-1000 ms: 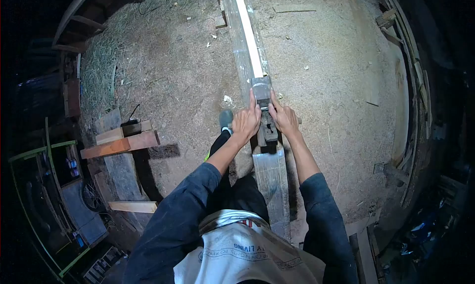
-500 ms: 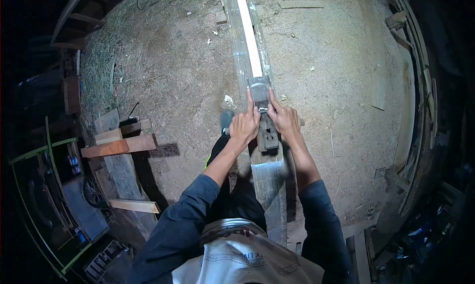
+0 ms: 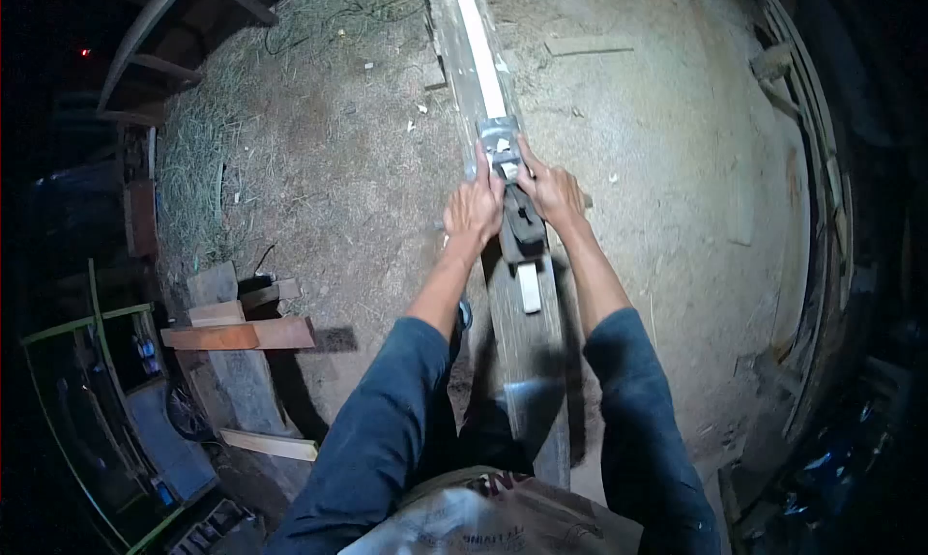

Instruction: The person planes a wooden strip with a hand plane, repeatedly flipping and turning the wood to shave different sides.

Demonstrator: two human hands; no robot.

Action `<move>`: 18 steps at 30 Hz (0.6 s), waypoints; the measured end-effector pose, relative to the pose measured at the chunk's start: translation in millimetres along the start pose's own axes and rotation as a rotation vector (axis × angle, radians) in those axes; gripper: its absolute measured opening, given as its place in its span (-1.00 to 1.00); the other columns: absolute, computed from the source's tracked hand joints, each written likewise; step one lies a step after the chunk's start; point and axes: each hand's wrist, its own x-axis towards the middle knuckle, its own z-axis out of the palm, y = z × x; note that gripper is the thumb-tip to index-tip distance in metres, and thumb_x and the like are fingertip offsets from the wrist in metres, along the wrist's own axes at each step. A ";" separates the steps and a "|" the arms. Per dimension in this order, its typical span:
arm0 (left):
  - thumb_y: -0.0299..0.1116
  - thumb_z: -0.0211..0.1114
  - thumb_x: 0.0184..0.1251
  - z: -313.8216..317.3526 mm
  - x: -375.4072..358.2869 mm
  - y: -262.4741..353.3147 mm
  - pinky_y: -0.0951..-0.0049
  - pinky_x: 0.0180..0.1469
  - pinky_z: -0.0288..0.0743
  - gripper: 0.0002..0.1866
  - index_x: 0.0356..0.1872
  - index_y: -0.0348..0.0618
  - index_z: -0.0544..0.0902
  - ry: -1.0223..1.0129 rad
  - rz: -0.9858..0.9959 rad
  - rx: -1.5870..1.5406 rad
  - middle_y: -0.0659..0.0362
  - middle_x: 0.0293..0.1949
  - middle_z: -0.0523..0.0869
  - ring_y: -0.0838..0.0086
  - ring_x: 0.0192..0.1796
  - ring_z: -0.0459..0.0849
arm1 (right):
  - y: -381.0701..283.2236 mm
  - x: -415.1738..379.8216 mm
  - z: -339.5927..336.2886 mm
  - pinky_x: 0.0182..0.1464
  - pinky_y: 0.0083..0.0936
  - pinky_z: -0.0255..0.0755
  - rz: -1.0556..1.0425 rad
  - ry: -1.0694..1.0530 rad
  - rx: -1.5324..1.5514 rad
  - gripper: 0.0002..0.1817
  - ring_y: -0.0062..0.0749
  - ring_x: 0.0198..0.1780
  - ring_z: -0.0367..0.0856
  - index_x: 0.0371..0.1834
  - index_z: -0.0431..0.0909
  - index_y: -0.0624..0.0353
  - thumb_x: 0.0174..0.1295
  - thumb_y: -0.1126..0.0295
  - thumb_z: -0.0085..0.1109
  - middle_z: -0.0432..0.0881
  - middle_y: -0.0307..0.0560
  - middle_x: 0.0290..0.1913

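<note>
A rough woodworking yard at night: sawdust-strewn dirt floor (image 3: 657,168), stacked offcut boards (image 3: 237,335) at left, a long plank (image 3: 483,81) up the middle.

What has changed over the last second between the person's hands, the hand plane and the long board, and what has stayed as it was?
Both hands, left hand and right hand, have pushed the hand plane forward along the long board, away from the person. A pale strip now shows on the board behind the plane. Both hands kept their grip on the plane. The stacked wood pieces on the left stayed put.
</note>
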 end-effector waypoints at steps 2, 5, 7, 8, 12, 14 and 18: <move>-0.05 -0.06 0.54 6.6 -3.1 -16.3 -0.17 -0.11 0.59 -0.23 0.64 -0.02 -0.11 -0.021 -0.063 -0.011 -0.29 -0.31 0.74 -0.24 -0.26 0.73 | -14.2 10.3 -0.6 -0.10 0.06 0.58 0.011 -0.030 0.014 -0.35 0.23 -0.20 0.73 0.60 0.11 -0.55 0.44 -0.02 0.00 0.69 0.32 -0.34; -0.05 -0.04 0.53 -32.2 69.6 -24.5 -0.17 -0.09 0.59 -0.22 0.65 0.00 -0.12 -0.072 -0.057 0.038 -0.30 -0.28 0.74 -0.24 -0.24 0.74 | -34.7 84.2 -14.8 -0.06 0.04 0.59 0.032 0.072 0.052 -0.37 0.22 -0.17 0.73 0.58 0.15 -0.59 0.43 -0.04 0.01 0.72 0.31 -0.28; -0.05 -0.04 0.52 -32.2 98.1 -26.1 -0.17 -0.07 0.59 -0.23 0.65 0.05 -0.10 -0.053 -0.054 0.083 -0.29 -0.27 0.74 -0.24 -0.20 0.74 | -33.1 115.3 -13.9 -0.05 0.05 0.59 0.036 0.066 0.025 -0.38 0.23 -0.15 0.73 0.57 0.18 -0.56 0.44 -0.04 0.01 0.72 0.31 -0.25; -0.04 -0.04 0.52 -29.8 119.6 -27.3 -0.17 -0.06 0.59 -0.24 0.64 0.06 -0.09 0.002 -0.028 0.056 -0.29 -0.25 0.74 -0.23 -0.18 0.74 | -27.7 133.6 -14.8 -0.02 0.06 0.58 0.026 0.077 0.036 -0.38 0.24 -0.12 0.73 0.57 0.19 -0.54 0.44 -0.05 0.02 0.72 0.32 -0.23; -0.03 -0.04 0.52 -35.8 139.5 -24.5 -0.16 -0.04 0.59 -0.25 0.64 0.09 -0.06 -0.045 -0.069 0.022 -0.30 -0.24 0.74 -0.23 -0.16 0.74 | -26.4 154.9 -22.4 0.03 0.06 0.57 -0.002 0.096 0.033 -0.36 0.27 -0.08 0.72 0.56 0.19 -0.58 0.41 -0.07 0.07 0.73 0.33 -0.20; -0.04 -0.04 0.51 -39.8 158.3 -26.1 -0.15 -0.08 0.60 -0.26 0.63 0.05 -0.03 -0.005 -0.023 0.030 -0.27 -0.28 0.75 -0.22 -0.21 0.75 | -28.6 165.6 -29.8 0.03 0.06 0.57 0.011 0.095 0.040 -0.36 0.28 -0.08 0.72 0.56 0.19 -0.58 0.41 -0.05 0.08 0.73 0.33 -0.20; -0.05 -0.03 0.50 -49.8 177.2 -19.3 -0.16 -0.10 0.60 -0.27 0.62 0.01 0.02 -0.004 -0.035 0.041 -0.27 -0.30 0.75 -0.22 -0.23 0.75 | -28.5 186.6 -31.6 0.04 0.07 0.56 0.028 0.064 0.061 -0.35 0.28 -0.06 0.71 0.56 0.20 -0.58 0.39 -0.04 0.11 0.72 0.33 -0.19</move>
